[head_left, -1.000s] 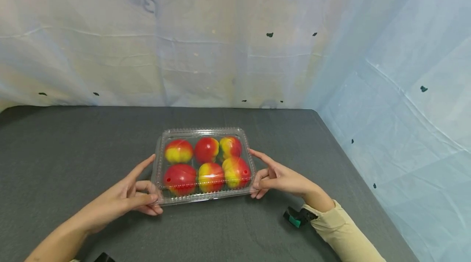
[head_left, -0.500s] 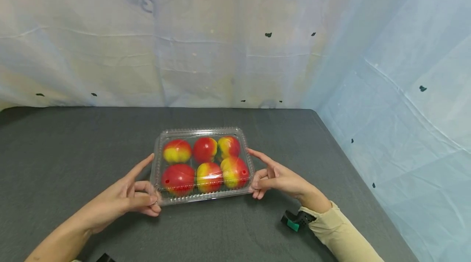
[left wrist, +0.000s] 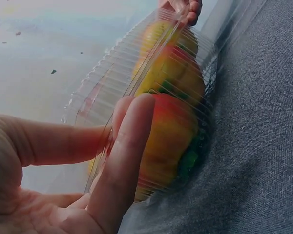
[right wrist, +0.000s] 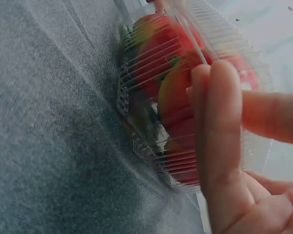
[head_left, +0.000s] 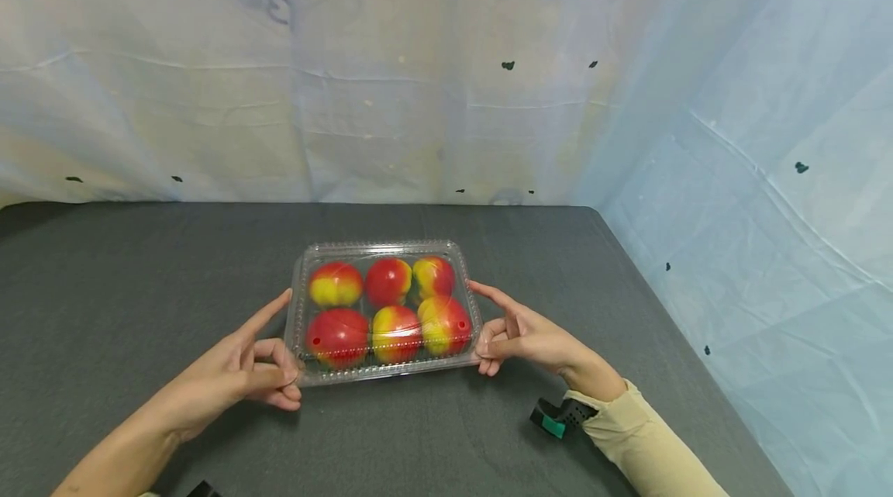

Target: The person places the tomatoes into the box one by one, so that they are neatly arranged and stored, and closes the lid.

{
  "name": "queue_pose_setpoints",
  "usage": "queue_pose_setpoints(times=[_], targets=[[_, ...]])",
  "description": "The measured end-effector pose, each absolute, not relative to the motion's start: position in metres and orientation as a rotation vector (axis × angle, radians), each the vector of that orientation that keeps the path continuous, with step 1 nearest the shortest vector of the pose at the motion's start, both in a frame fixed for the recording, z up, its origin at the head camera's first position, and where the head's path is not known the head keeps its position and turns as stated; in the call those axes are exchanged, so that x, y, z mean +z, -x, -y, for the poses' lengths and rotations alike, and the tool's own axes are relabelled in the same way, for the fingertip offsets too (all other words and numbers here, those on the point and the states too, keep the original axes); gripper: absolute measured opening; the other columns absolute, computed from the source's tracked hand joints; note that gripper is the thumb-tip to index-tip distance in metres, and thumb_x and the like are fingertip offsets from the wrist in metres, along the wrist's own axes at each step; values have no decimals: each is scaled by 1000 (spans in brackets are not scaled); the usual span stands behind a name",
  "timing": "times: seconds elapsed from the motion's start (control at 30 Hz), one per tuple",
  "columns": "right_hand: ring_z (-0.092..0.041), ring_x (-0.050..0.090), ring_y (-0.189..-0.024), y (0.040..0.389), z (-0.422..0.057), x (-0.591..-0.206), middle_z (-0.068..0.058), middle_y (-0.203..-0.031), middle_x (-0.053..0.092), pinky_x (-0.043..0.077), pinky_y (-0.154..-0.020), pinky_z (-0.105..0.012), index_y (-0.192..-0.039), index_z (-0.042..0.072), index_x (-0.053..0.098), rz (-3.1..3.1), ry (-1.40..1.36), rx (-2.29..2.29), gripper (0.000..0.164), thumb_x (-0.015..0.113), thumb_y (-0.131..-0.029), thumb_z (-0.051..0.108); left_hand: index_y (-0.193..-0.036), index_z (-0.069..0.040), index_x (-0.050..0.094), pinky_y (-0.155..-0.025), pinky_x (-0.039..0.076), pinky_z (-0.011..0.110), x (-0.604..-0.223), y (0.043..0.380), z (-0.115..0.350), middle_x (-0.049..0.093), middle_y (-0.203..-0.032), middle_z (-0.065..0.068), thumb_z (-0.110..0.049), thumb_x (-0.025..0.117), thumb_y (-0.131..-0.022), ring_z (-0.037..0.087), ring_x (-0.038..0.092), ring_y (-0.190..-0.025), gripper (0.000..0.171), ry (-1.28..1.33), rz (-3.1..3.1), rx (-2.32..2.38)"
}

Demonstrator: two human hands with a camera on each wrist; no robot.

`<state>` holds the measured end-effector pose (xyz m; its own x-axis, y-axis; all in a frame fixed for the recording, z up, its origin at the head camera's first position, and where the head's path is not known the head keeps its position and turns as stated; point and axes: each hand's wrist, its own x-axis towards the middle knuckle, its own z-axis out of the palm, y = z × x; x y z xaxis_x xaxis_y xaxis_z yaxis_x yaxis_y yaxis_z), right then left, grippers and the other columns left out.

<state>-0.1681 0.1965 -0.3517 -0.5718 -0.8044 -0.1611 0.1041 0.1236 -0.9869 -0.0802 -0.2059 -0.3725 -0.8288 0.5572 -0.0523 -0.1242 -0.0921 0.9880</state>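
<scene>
A clear plastic clamshell container (head_left: 384,250) with a ribbed rim sits between both hands, its lid down. Inside are two rows of red-and-yellow fruits (head_left: 339,336), with bits of green showing low down in the left wrist view. At its near left corner the left hand (head_left: 230,377) pinches the rim between thumb and curled fingers, index finger stretched along the side. The right hand (head_left: 530,338) pinches the near right corner the same way, its index finger also extended along the edge. Both wrist views show thumb and fingers on either side of the plastic flange (left wrist: 145,68).
Dark grey cloth (head_left: 432,435) covers the table under the container. White-blue sheeting (head_left: 391,125) with dark marks hangs along the back, and more sheeting (head_left: 781,195) stands along the right edge. A black wrist strap (head_left: 558,417) is at the right sleeve.
The head view has shifted slightly. Both hands keep their pinch on the container, which stays in nearly the same place.
</scene>
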Motion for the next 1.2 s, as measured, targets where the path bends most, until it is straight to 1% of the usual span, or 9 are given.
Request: queue_pose_setpoints(times=[0.3, 0.47, 0.7, 0.77, 0.87, 0.9, 0.97, 1.07, 1.2], targets=[[-15, 68, -75, 169, -197, -353, -5, -86, 67, 58, -72, -29, -155, 19, 1, -1663, 669, -1549, 85, 55, -92, -2, -151, -18, -22, -77, 58, 43, -373, 81, 206, 61, -90, 6, 1, 50, -95, 27, 69, -85, 93, -449, -1740, 1959], [-16, 69, -77, 171, -198, -356, -3, -86, 68, 58, -73, -29, -155, 16, 2, -1655, 707, -1574, 85, 57, -92, -1, -152, -20, -20, -78, 57, 43, -374, 83, 209, 61, -93, 9, 1, 49, -96, 28, 68, -86, 92, -444, -1754, 1943], [-19, 65, -78, 172, -200, -359, -2, -89, 69, 56, -75, -35, -155, 14, 14, -1787, 767, -1551, 80, 62, -91, 4, -153, -16, -14, -80, 56, 44, -370, 83, 214, 65, -99, 14, -4, 52, -96, 33, 69, -91, 88, -383, -1809, 1903], [-24, 65, -78, 173, -201, -359, -4, -91, 68, 55, -75, -38, -154, 12, 17, -1831, 791, -1530, 77, 62, -92, 4, -154, -15, -12, -80, 57, 43, -369, 84, 216, 66, -100, 15, -7, 53, -97, 33, 69, -93, 87, -350, -1842, 1878], [-30, 65, -79, 174, -202, -359, -10, -96, 68, 56, -75, -42, -152, 6, 23, -1918, 858, -1499, 71, 60, -92, 3, -155, -15, -6, -79, 57, 42, -366, 84, 218, 68, -101, 13, -13, 53, -98, 31, 68, -93, 82, -282, -1908, 1832], [-29, 65, -79, 174, -202, -358, -12, -97, 68, 56, -75, -42, -151, 5, 25, -1952, 873, -1488, 69, 61, -92, 3, -155, -14, -4, -79, 57, 42, -365, 84, 218, 68, -102, 12, -15, 53, -99, 30, 68, -93, 80, -263, -1934, 1817], [-26, 65, -80, 174, -202, -357, -17, -102, 66, 57, -76, -39, -149, 4, 31, -2019, 894, -1473, 64, 62, -92, 5, -155, -12, 1, -78, 58, 40, -364, 83, 219, 68, -103, 11, -17, 52, -100, 27, 68, -91, 75, -244, -2004, 1785], [-20, 66, -88, 173, -201, -356, -22, -109, 62, 57, -80, -33, -145, 2, 38, -2091, 902, -1470, 58, 63, -92, 7, -154, -7, 14, -76, 58, 36, -363, 83, 218, 66, -105, 10, -22, 52, -100, 21, 68, -89, 68, -176, -2152, 1741], [-18, 64, -100, 172, -201, -356, -22, -118, 60, 56, -83, -29, -140, 1, 45, -2189, 921, -1470, 50, 62, -93, 8, -147, 0, 32, -75, 58, 29, -364, 84, 216, 63, -109, 11, -28, 52, -100, 11, 68, -86, 58, -46, -2360, 1702]])
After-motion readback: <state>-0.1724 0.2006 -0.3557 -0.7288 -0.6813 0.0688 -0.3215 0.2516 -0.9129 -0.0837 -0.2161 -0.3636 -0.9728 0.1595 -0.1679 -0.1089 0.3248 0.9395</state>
